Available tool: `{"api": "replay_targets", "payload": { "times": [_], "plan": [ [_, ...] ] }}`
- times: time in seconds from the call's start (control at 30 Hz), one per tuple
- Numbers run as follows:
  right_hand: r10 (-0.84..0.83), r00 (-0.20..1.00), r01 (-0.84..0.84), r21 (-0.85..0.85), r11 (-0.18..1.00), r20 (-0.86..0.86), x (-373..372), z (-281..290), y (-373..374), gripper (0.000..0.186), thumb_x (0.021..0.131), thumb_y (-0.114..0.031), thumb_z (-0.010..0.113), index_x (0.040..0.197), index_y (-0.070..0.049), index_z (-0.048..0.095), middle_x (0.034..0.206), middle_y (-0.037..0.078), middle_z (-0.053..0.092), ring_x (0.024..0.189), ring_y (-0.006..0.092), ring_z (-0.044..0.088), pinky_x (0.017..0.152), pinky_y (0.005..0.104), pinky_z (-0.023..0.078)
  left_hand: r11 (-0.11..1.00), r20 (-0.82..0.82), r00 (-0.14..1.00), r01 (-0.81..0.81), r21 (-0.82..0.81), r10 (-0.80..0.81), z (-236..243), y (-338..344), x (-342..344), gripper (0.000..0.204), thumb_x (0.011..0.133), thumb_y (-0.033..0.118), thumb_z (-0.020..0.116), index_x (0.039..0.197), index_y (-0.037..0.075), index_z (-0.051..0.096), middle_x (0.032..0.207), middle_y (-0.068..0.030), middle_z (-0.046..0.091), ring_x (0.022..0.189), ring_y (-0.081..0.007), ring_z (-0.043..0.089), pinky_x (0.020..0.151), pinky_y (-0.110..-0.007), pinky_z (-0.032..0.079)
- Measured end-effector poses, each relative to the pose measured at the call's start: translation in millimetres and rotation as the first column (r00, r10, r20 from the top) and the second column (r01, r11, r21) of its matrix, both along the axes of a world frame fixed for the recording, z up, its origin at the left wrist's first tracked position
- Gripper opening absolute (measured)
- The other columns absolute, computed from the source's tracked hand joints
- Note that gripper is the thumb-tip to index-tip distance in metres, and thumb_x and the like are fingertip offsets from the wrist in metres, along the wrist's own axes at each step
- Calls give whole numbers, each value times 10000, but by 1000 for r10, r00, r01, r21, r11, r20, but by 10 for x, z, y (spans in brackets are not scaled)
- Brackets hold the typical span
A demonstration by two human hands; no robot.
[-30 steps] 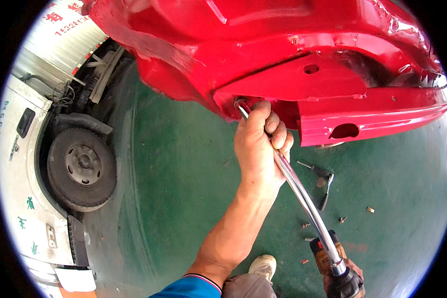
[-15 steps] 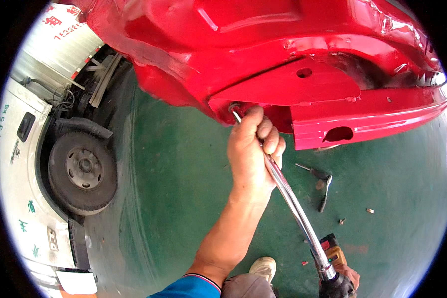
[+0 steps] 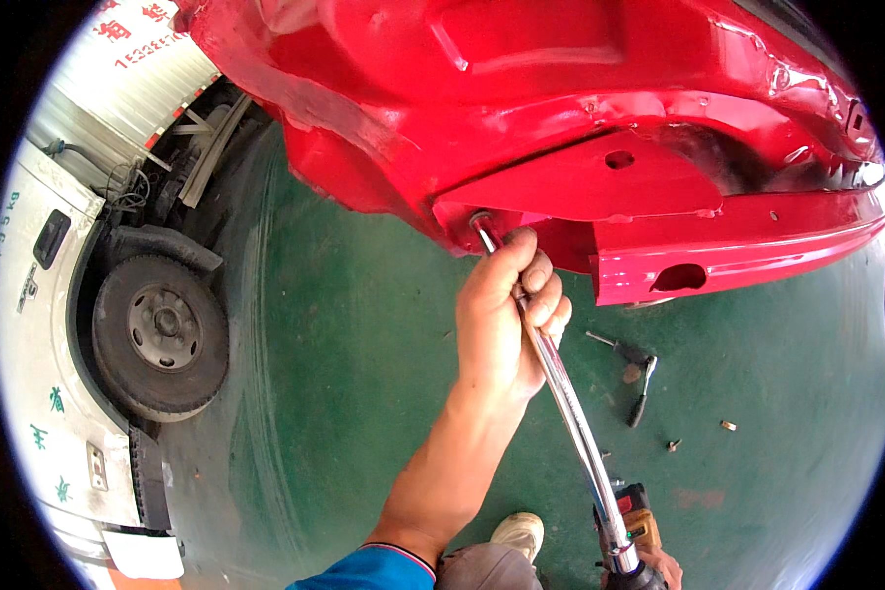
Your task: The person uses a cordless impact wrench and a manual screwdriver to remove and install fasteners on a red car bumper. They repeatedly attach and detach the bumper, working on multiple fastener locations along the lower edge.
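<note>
My left hand [image 3: 509, 320] is wrapped round a long chrome extension bar [image 3: 575, 418], close to its upper end. That end meets the lower edge of a red painted vehicle body panel [image 3: 383, 128], beside an opening. What the tip is seated on is too small to tell. At its lower end the bar runs into the dark nose of a cordless impact wrench [image 3: 635, 578], whose battery shows red and yellowish-brown. My right hand [image 3: 671, 568] shows only in part at the lower edge, closed against the wrench; its grip is mostly hidden.
On the green floor [image 3: 364, 324] lie a ratchet wrench [image 3: 643, 393], another thin tool [image 3: 605, 339] and small metal pieces [image 3: 728, 426]. A white truck [image 3: 69, 344] with a dark wheel [image 3: 162, 337] stands at left. My shoe [image 3: 519, 534] is below the left forearm.
The bar's lower end and the impact wrench have shifted left and slightly down, so the bar stands steeper in view. The panel and the left hand appear slightly farther right. Both grips stay.
</note>
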State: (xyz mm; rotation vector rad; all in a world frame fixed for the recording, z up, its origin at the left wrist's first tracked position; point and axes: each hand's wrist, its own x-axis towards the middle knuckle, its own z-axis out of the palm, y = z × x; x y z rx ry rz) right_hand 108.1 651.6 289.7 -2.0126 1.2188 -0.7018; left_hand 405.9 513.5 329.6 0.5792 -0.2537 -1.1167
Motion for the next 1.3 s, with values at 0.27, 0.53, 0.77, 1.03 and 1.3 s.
{"api": "replay_targets", "payload": {
  "times": [0.27, 0.53, 0.77, 1.03, 1.3],
  "plan": [
    [65, 982, -46, -110, 993, 177, 162, 229, -115, 71, 793, -127, 676, 777, -72, 634, 706, 104, 583, 664, 321, 574, 607, 435, 443, 998, -12, 1000, 4, -56, -5, -33, 84, 18, 143, 953, 190, 556, 846, 110, 509, 658, 41, 468, 444, -49, 382, 402, -216, 335],
    [96, 974, -68, -140, 988, 204, 166, 35, -130, 86, 806, -46, 646, 737, -55, 596, 650, 97, 560, 546, 278, 552, 493, 373, 419, 1000, 6, 1000, 6, -8, -6, -60, 69, 11, 133, 952, 190, 553, 864, 99, 514, 662, 34, 474, 446, -45, 384, 401, -216, 338],
    [156, 960, -125, -143, 982, 232, 93, 8, -206, 63, 830, -77, 643, 825, -20, 617, 726, 107, 614, 592, 270, 578, 538, 375, 437, 998, 24, 1000, 9, -62, -8, -76, 72, 10, 132, 948, 192, 554, 857, 106, 510, 664, 43, 473, 447, -41, 383, 409, -214, 333],
    [-55, 986, 63, -47, 997, 156, 198, 179, -128, 137, 793, -158, 680, 710, -63, 626, 709, 125, 606, 681, 337, 603, 635, 428, 481, 998, 31, 999, 11, -58, -9, -55, 44, -26, 174, 948, 187, 551, 802, 118, 485, 653, 48, 464, 438, -44, 374, 415, -217, 330],
    [-9, 993, 14, -40, 999, 113, 163, 195, -222, 154, 783, -127, 675, 672, -74, 582, 662, 95, 582, 592, 295, 579, 542, 392, 439, 998, -56, 997, -50, -25, 49, -17, -4, -102, 208, 985, 128, 514, 781, 104, 483, 603, 32, 466, 390, -38, 372, 364, -208, 279]
  ]
}}
